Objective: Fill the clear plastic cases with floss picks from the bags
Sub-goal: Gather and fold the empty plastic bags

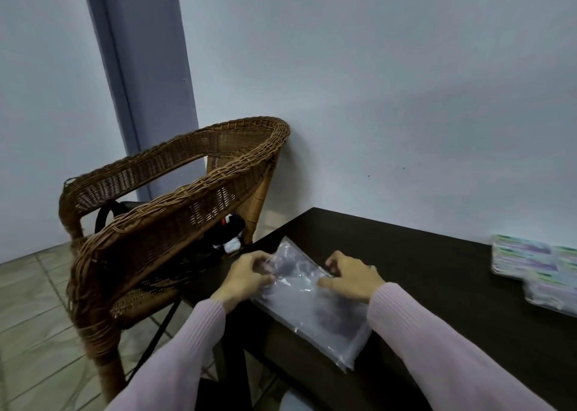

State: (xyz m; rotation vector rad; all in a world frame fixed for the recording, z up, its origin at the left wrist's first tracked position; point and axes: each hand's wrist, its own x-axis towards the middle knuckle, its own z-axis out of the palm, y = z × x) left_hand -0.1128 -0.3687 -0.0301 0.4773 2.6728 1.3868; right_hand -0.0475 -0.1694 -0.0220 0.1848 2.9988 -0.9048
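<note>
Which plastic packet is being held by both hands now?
The clear bag at the table's left end; the left hand and right hand pinch it. The printed packets at right lie untouched.

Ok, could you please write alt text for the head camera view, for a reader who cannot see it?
Both hands, left hand and right hand, pinch the near end of a clear plastic bag lying on a dark table. Stacked packs sit at the table's right edge, and a wicker chair stands to the left.

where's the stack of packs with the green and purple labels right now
In the head view the stack of packs lies at the far right edge of the dark table, near the wall, right of the right hand.
</note>
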